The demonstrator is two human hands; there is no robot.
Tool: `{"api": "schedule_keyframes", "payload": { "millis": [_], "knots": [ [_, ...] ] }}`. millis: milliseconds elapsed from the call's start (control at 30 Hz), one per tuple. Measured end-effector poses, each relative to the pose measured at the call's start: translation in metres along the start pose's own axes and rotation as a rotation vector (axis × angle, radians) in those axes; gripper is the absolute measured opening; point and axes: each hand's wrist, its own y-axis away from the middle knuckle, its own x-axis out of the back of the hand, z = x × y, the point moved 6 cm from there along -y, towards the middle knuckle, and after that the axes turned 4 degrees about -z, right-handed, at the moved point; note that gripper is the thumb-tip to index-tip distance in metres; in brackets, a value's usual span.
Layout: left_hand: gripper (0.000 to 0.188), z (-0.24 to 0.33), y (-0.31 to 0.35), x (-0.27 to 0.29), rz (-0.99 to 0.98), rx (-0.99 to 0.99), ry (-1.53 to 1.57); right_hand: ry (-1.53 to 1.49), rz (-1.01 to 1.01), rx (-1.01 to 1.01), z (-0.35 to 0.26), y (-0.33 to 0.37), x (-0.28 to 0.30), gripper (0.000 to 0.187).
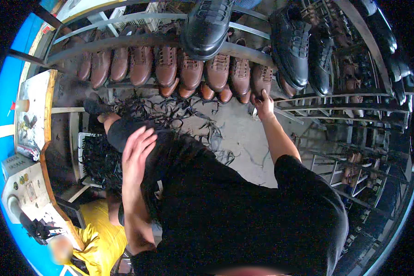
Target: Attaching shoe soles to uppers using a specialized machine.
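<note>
My right hand (264,106) reaches up to the rack, its fingers closed around the toe of a brown lace-up shoe (262,79) near the right end of a row. Similar brown shoes (217,72) stand side by side to its left, toes toward me, with more brown toes showing just below them. My left hand (140,146) is held over my dark shorts, fingers stretched out and holding nothing. Above the brown row, large black lace-up shoes (207,32) rest on the upper rack bars.
Black strip scraps (170,112) litter the floor, and more fill a white crate (82,152). Left is a worn workbench (34,110) beside a person in yellow (103,234). Metal racks (345,110) with more shoes line the right side.
</note>
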Motion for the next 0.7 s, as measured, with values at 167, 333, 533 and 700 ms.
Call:
{"api": "schedule_keyframes", "payload": {
  "millis": [167, 333, 533, 700],
  "knots": [
    [0.050, 0.004, 0.094, 0.056, 0.258, -0.085, -0.016, 1.414, 0.650, 0.908, -0.099, 0.009, -0.019, 0.047],
    [0.046, -0.007, 0.085, 0.062, 0.303, -0.043, 0.013, 2.083, 0.073, 0.481, -0.134, -0.078, 0.056, 0.056],
    [0.042, -0.001, 0.057, 0.053, 0.269, -0.028, -0.128, 2.156, 0.281, 0.472, -0.120, 0.052, -0.010, 0.059],
    [0.041, 0.003, 0.075, 0.063, 0.214, -0.154, -0.070, 1.939, 0.193, 0.536, -0.155, 0.224, -0.085, 0.037]
  ]
}}
